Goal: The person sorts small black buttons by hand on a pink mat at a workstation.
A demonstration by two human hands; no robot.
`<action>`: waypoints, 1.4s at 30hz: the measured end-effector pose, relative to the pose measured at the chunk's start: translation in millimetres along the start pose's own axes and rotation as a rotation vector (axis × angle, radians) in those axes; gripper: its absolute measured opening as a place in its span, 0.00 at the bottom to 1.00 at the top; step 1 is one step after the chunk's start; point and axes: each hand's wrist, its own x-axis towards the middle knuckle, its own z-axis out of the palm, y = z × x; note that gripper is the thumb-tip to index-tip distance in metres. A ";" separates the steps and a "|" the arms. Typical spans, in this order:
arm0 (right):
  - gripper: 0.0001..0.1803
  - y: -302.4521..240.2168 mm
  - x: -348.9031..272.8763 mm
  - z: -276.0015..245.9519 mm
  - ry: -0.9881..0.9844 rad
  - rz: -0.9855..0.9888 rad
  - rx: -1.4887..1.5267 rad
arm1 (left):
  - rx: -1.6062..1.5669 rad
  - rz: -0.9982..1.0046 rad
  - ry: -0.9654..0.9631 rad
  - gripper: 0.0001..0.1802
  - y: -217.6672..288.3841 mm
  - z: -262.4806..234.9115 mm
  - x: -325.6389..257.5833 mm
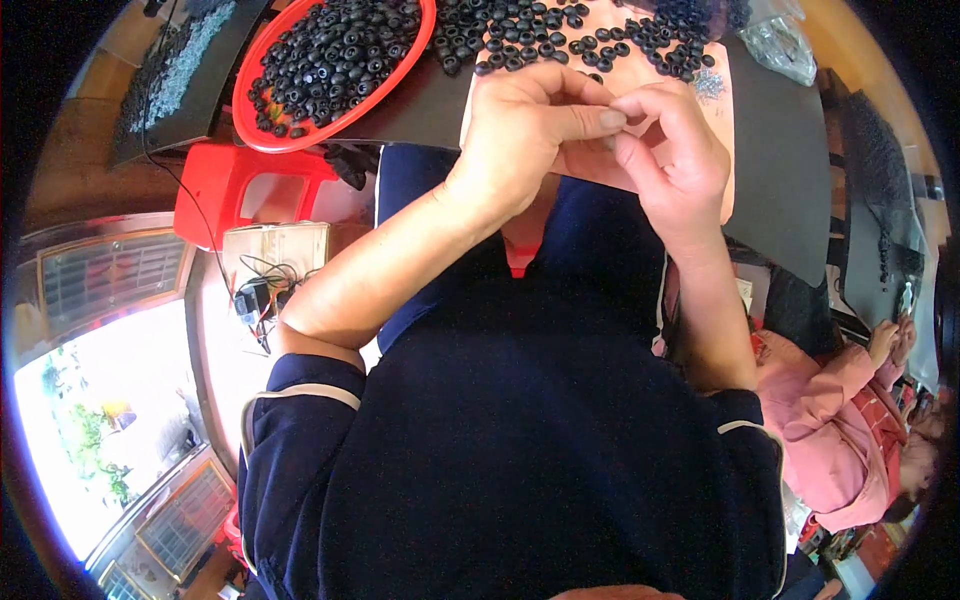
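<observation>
My left hand (530,130) and my right hand (675,150) meet fingertip to fingertip above the near part of a pale orange board (727,150). Both are pinched closed, thumbs against forefingers. Whatever sits between the fingertips is too small or hidden to make out. Just beyond my hands, many small round black ring-shaped pieces (520,40) lie spread over the board and the dark table. A little heap of tiny silvery pieces (709,84) rests on the board, to the right of my right hand.
A red oval tray (243,110) heaped with black pieces stands left. Clear plastic bags (780,50) lie at the far right. Below left are a red stool (205,195) and a box with a cabled black device (255,300). At right, a person in pink (830,430) works at another table.
</observation>
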 end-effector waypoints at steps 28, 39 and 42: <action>0.11 88.1 70.7 -48.6 -0.217 0.086 -0.977 | 0.087 -0.012 -0.015 0.07 0.9 -27.7 4.3; 0.10 77.6 84.3 -6.0 -0.278 0.097 -0.673 | 0.212 0.062 -0.061 0.07 -0.5 -35.2 -1.2; 0.08 84.1 80.3 -13.0 -0.249 0.039 -0.759 | 0.208 0.103 -0.063 0.07 -3.7 -33.2 -0.8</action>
